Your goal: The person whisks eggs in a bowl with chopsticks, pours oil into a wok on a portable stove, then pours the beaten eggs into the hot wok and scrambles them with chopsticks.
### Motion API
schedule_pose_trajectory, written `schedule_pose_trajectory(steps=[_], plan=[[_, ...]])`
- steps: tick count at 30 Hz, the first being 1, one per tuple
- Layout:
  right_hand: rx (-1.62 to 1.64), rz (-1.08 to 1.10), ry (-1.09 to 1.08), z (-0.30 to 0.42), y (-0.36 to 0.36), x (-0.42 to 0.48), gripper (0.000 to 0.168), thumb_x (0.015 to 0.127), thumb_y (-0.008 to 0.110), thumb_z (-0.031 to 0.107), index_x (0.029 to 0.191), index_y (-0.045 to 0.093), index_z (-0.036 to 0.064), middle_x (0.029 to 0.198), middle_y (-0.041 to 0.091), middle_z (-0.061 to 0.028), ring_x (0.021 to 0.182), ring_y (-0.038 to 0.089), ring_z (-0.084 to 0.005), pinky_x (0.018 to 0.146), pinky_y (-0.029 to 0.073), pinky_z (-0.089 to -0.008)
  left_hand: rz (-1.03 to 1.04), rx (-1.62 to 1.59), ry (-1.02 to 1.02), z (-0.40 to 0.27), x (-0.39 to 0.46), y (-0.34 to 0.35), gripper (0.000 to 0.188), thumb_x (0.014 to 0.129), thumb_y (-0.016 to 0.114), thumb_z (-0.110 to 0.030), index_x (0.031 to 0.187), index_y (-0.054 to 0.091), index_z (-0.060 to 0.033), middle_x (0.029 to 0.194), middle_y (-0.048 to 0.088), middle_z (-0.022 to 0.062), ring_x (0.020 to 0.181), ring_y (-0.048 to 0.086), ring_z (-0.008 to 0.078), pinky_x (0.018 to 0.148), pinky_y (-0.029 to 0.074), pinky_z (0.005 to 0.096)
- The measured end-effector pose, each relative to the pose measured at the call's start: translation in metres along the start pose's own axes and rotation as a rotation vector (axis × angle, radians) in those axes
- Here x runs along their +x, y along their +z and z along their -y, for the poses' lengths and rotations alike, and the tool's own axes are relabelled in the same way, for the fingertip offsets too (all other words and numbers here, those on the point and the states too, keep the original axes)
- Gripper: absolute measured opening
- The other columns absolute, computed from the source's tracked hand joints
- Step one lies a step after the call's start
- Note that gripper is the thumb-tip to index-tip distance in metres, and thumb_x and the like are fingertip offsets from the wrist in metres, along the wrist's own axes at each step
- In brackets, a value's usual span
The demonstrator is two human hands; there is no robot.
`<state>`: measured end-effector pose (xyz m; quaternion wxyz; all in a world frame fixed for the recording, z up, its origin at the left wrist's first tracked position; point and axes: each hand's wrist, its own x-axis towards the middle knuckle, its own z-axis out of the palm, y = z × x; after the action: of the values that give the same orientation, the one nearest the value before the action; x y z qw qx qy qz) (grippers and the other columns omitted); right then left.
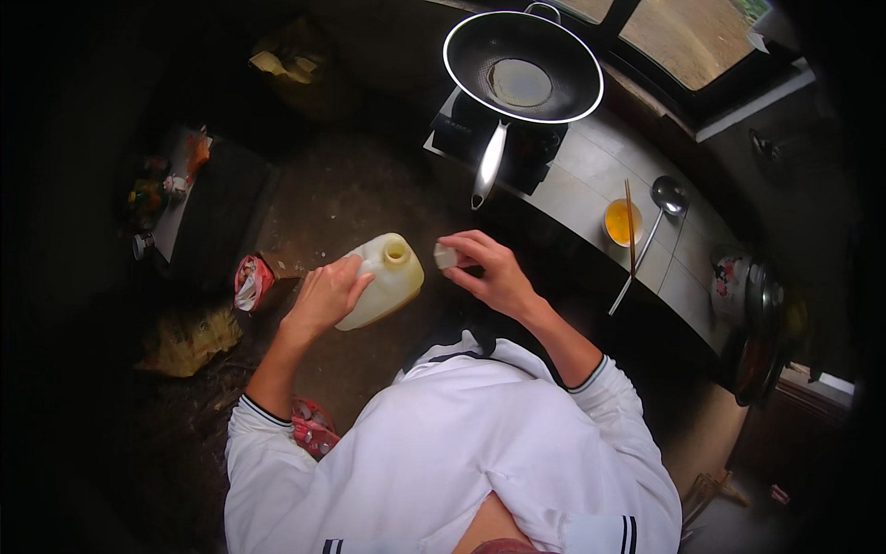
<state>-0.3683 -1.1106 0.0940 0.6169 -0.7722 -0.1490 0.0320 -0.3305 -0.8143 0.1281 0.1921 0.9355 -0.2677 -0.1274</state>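
Observation:
My left hand [327,294] grips the handle of a translucent plastic jug [379,298], whose mouth is uncovered. A whitish screw cap [445,256] is pinched in the fingers of my right hand [488,269], just right of the jug and apart from it. Beyond both hands, a black wok [464,66] with a metal handle rests on a dark cooktop [453,131]; a little liquid, looking like oil, lies in its bottom. On the tiled counter to the right are a bowl of yellow liquid, perhaps beaten egg [616,223], with chopsticks [630,215] across it, and a metal ladle [668,195].
A window [692,41] is behind the counter [588,166]. Pots with lids [761,298] stand at its right end. At left are a low table [173,221] holding small items, a red bag [253,282] and a yellowish sack [194,343]. Another red bag [313,426] lies near my left sleeve.

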Motion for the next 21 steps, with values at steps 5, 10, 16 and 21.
schedule_pose_trajectory(steps=[5,10,16,21], plan=[[-0.301,0.145,-0.141,0.002,0.032,0.007,0.040,0.083,0.072,0.004,0.121,0.062,0.008,0.117,0.060,-0.0107,0.097,0.066,-0.0297,0.081,0.057,-0.0360,0.078,-0.009,0.052,-0.016,-0.014,0.012,0.026,0.094,0.061,-0.025,0.090,0.054,-0.0005,0.084,0.063,0.0230,0.080,0.062,0.0455,0.066,0.049,0.0526],[-0.706,0.377,-0.267,0.007,0.023,0.000,0.036,0.085,0.067,0.007,0.120,0.065,0.013,0.115,0.058,-0.0078,0.103,0.059,-0.0247,0.081,0.057,-0.0347,0.129,-0.017,0.143,-0.027,-0.009,0.025,0.028,0.094,0.061,-0.027,0.091,0.055,-0.0006,0.086,0.064,0.0227,0.081,0.063,0.0442,0.067,0.050,0.0520],[-0.732,0.385,-0.077,0.008,-0.003,-0.021,0.033,0.083,0.072,0.026,0.107,0.065,0.003,0.105,0.062,-0.0140,0.088,0.066,-0.0305,0.073,0.056,-0.0386,0.141,0.028,0.260,-0.047,0.009,0.049,0.029,0.094,0.061,-0.029,0.089,0.055,-0.0007,0.085,0.065,0.0225,0.079,0.063,0.0424,0.067,0.050,0.0514],[-0.903,0.146,0.133,-0.014,-0.009,-0.040,0.057,0.080,0.071,0.055,0.092,0.062,0.000,0.080,0.067,-0.0144,0.072,0.069,-0.0323,0.059,0.053,-0.0381,0.138,0.016,0.345,-0.067,0.035,0.059,0.030,0.092,0.064,-0.028,0.085,0.055,0.0001,0.079,0.065,0.0216,0.073,0.064,0.0427,0.061,0.050,0.0513]])
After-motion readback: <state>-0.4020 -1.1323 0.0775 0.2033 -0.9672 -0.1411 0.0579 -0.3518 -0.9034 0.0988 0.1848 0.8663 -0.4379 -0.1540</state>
